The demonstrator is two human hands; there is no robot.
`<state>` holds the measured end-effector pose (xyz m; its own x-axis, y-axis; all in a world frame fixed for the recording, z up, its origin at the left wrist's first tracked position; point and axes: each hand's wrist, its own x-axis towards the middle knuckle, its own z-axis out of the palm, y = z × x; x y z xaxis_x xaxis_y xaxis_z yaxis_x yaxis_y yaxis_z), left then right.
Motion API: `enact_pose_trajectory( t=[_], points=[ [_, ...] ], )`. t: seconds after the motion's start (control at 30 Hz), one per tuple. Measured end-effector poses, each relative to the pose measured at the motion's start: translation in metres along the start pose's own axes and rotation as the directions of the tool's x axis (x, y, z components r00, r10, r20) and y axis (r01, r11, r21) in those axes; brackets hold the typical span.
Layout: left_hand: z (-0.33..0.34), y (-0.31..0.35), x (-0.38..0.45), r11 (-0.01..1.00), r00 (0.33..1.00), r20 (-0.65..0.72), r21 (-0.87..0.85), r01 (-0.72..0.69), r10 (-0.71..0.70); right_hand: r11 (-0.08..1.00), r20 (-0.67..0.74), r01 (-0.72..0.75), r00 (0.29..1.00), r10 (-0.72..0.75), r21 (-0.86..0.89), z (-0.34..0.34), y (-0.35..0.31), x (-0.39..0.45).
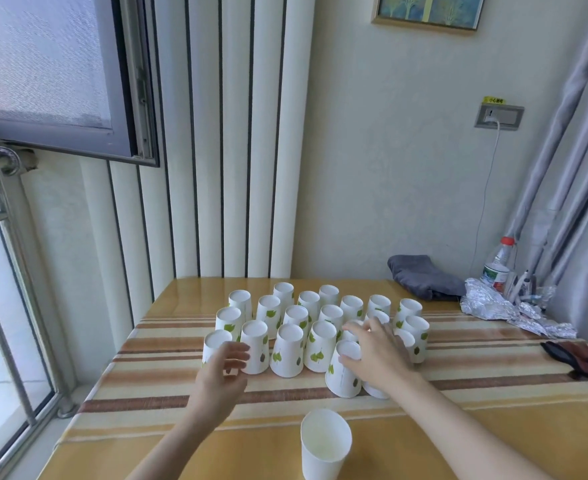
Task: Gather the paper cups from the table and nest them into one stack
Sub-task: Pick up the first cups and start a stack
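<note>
My two bare hands reach over a crowd of upturned paper cups (287,348) on the striped worktop (476,386), where roughly twenty of them stand mouth-down in loose rows, close together and some touching. One more, the upright cup (325,445), stands mouth-up, apart from the rest near the worktop's front edge (a likely base for the stack, I judge).

These cups should handle as featherweights: thin white paper printed with green leaves, easily dented by a hard squeeze and easily knocked over by a careless brush in so tight a group. I judge the safest hold to be a light pinch around the side wall near the closed base, which is the stiffest part facing up.

My right hand (377,348) is stretched forward with the forearm angled in from the right, fingers curled over the front cup (344,372) in the nearest row, thumb against its top edge; it appears to be grasping that one. My left hand (221,367) is open and empty, fingers spread and slightly bent, poised just beside the leftmost cup (214,344).
</note>
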<state>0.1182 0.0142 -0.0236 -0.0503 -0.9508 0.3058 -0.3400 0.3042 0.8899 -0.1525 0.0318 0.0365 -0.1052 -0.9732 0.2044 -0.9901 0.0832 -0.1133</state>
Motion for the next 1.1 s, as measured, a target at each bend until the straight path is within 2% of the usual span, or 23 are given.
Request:
enact_pose_trajectory(
  t=[0.07,0.17,0.3,0.37,0.5,0.57,0.63,0.73,0.8,0.87,0.97,1.03,1.1],
  points=[
    [-0.005,-0.005,0.005,0.999,0.993,-0.115,0.031,-0.032,0.035,0.989,0.038,0.054,0.998,-0.049,-0.140,0.008,-0.006,0.008],
    [-0.013,-0.017,0.011,0.997,0.967,-0.246,0.058,-0.051,0.064,0.980,0.089,0.075,0.994,-0.060,-0.184,0.019,-0.009,0.012],
    [-0.016,-0.028,0.021,0.985,0.941,-0.333,0.132,0.107,-0.057,0.978,0.069,0.084,0.995,-0.071,-0.193,0.028,-0.005,0.009],
    [-0.017,-0.030,0.025,0.974,0.937,-0.345,0.183,0.135,-0.065,0.981,0.046,0.073,0.997,-0.066,-0.178,0.030,-0.003,0.007],
    [-0.017,-0.027,0.035,0.885,0.980,-0.174,0.434,0.168,-0.101,0.993,0.022,0.064,0.998,-0.062,-0.100,0.026,-0.003,-0.002],
    [-0.019,-0.026,0.040,0.806,0.993,-0.070,0.580,0.114,-0.090,0.998,0.030,0.056,0.998,-0.055,-0.037,0.019,-0.002,-0.007],
    [-0.022,-0.025,0.042,0.767,0.998,-0.003,0.641,0.044,-0.055,0.996,0.023,0.017,1.000,-0.019,0.082,0.007,-0.001,-0.015],
    [-0.029,-0.020,0.041,0.749,0.999,0.011,0.662,0.031,-0.052,0.936,0.056,-0.156,0.988,0.146,0.316,-0.012,0.008,-0.025],
    [-0.033,-0.017,0.038,0.718,0.999,0.026,0.696,0.012,-0.042,0.837,0.135,-0.288,0.957,0.255,0.466,-0.020,0.015,-0.034],
    [-0.034,-0.017,0.037,0.720,0.999,0.048,0.694,-0.015,-0.025,0.644,0.247,-0.404,0.913,0.323,0.650,-0.024,0.021,-0.044],
    [-0.030,-0.015,0.039,0.745,1.000,0.012,0.667,0.002,-0.013,0.160,0.416,-0.471,0.863,0.286,0.867,-0.017,0.027,-0.062],
    [-0.026,-0.012,0.038,0.769,0.998,-0.056,0.637,0.057,-0.028,-0.116,0.493,-0.479,0.841,0.223,0.870,-0.018,0.026,-0.076],
    [-0.026,-0.006,0.032,0.835,0.984,-0.156,0.528,0.152,-0.081,-0.416,0.545,-0.449,0.825,0.147,0.791,-0.023,0.025,-0.092]
  ],
)
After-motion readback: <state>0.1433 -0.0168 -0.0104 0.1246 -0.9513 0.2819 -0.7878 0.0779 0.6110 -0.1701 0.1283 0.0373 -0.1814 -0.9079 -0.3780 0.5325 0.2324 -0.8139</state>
